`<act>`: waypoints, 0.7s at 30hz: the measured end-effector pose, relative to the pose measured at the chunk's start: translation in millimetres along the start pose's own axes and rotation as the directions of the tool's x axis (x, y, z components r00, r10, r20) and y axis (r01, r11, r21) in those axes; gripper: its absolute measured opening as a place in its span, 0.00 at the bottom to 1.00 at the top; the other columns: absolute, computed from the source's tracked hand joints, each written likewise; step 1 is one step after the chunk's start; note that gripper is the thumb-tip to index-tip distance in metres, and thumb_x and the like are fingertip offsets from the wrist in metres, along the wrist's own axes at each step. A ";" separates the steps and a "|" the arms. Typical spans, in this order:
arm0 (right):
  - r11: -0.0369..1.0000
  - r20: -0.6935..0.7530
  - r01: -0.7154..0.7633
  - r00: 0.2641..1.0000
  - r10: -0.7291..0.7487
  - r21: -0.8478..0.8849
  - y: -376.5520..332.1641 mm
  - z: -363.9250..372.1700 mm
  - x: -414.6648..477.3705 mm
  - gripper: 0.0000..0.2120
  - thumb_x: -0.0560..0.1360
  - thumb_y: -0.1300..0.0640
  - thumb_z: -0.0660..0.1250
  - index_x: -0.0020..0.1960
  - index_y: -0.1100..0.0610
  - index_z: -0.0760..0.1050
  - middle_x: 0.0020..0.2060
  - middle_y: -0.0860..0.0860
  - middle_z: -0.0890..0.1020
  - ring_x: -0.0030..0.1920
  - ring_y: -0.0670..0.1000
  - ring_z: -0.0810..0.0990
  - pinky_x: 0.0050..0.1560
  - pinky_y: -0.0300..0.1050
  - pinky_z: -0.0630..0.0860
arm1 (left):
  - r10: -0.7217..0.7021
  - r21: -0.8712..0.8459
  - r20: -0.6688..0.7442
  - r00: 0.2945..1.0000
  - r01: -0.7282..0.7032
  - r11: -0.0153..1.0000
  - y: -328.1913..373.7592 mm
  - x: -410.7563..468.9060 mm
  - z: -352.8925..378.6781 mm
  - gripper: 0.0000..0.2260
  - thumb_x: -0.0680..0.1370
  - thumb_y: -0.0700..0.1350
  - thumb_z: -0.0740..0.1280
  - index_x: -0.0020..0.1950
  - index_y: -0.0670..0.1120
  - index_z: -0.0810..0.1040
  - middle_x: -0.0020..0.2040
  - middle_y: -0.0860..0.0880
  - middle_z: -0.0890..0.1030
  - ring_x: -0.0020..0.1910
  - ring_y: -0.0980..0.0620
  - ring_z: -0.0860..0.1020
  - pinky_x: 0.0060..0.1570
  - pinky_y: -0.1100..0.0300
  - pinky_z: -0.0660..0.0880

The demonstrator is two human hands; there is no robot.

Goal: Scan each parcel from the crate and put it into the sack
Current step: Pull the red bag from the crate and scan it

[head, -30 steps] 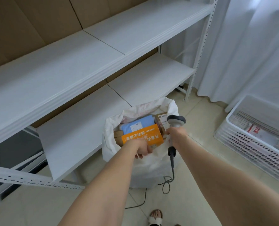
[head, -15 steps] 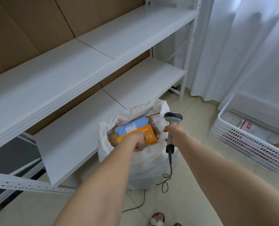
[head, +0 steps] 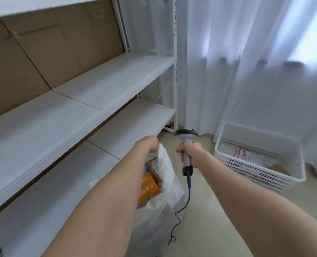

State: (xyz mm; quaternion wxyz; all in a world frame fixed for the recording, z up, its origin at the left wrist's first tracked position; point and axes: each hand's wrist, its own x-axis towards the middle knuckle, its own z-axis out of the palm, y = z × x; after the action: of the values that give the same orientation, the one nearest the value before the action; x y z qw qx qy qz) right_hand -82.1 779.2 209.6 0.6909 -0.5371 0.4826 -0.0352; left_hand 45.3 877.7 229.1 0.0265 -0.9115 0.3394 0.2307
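The white sack (head: pixel 169 184) stands on the floor below my arms, with an orange parcel (head: pixel 148 189) and a brown box (head: pixel 154 170) lying inside it. My left hand (head: pixel 149 144) hovers above the sack's far rim, fingers loosely curled down, with nothing seen in them. My right hand (head: pixel 190 152) grips the handle of the grey barcode scanner (head: pixel 185 134), held upright just right of the sack, its cable trailing to the floor. The white crate (head: pixel 228 145) sits on the floor to the right, holding a white parcel with red print (head: pixel 246 154) and a brown parcel (head: pixel 278 168).
White metal shelving (head: pixel 91 115) runs along the left, its lower board close behind the sack, with cardboard sheets (head: pixel 48 52) behind it. A white curtain (head: pixel 246 71) hangs behind the crate. Beige tiled floor (head: pixel 209 210) lies between sack and crate.
My left hand let go of the orange parcel, which now lies in the sack, and rose above the rim. The view swung up and right, toward the crate.
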 end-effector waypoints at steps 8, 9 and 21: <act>0.999 -0.184 0.033 0.982 -0.030 0.017 -31.7 -114.8 17.1 0.14 0.73 0.69 0.61 0.30 0.60 0.67 0.26 0.56 0.70 0.25 0.52 0.67 0.30 0.42 0.67 | 0.154 -0.029 -0.125 0.980 -0.159 0.987 120.6 50.6 -30.9 0.17 0.78 0.38 0.58 0.65 0.46 0.76 0.64 0.45 0.76 0.62 0.44 0.75 0.63 0.51 0.72; 0.999 -0.209 0.039 0.977 -0.035 0.017 -35.0 -132.9 21.0 0.14 0.73 0.70 0.61 0.30 0.60 0.67 0.25 0.55 0.70 0.25 0.51 0.67 0.30 0.41 0.67 | 0.179 -0.029 -0.120 0.976 -0.184 0.983 139.5 57.1 -32.4 0.17 0.78 0.39 0.58 0.65 0.46 0.76 0.65 0.45 0.76 0.62 0.44 0.75 0.63 0.51 0.72; 0.909 -0.292 0.099 0.956 0.025 0.404 -67.7 -363.9 106.0 0.05 0.73 0.68 0.64 0.49 0.64 0.73 0.28 0.55 0.75 0.24 0.49 0.70 0.28 0.42 0.69 | 0.252 -0.162 -0.077 0.965 -0.262 0.951 380.8 145.9 -13.8 0.14 0.78 0.39 0.60 0.62 0.44 0.78 0.65 0.43 0.76 0.64 0.43 0.74 0.65 0.51 0.70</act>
State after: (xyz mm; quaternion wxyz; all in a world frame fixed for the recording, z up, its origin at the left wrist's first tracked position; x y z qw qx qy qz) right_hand -250.4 432.9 211.0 0.7097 -0.3765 0.5500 -0.2284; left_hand -92.7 493.8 218.7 -0.0913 -0.8645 0.4347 0.2352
